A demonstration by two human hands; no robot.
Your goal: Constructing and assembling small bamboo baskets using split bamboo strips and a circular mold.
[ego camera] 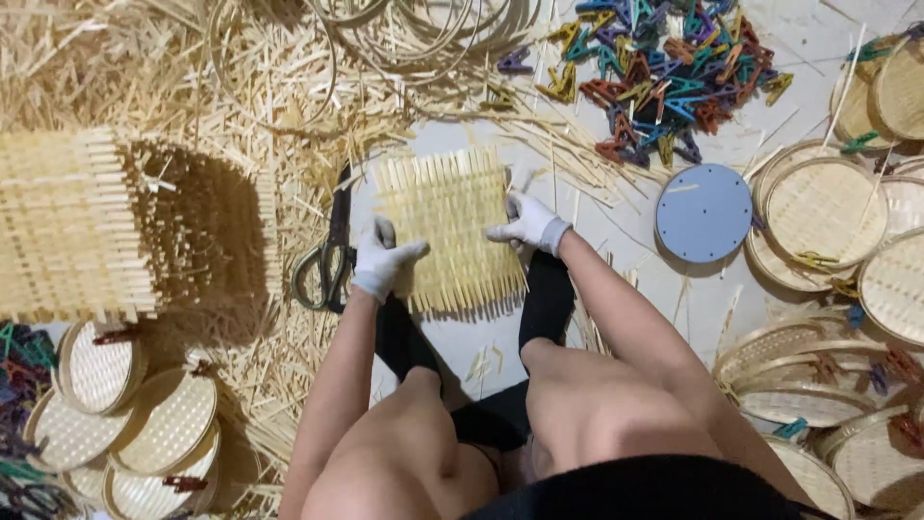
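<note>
Left hand [383,258] and right hand [527,223], gloved, lay spread flat on woven bamboo mat [449,229] edges; squaring step, likely; scissors [329,252] just left of left hand; trimming needs steady hold.

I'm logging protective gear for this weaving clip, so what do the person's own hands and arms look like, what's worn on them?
The left hand and the right hand each wear a snug white fabric glove with a greyish ribbed cuff ending at the wrist. Above the cuffs both forearms are bare: no sleeves, watch or bands are visible.
</note>
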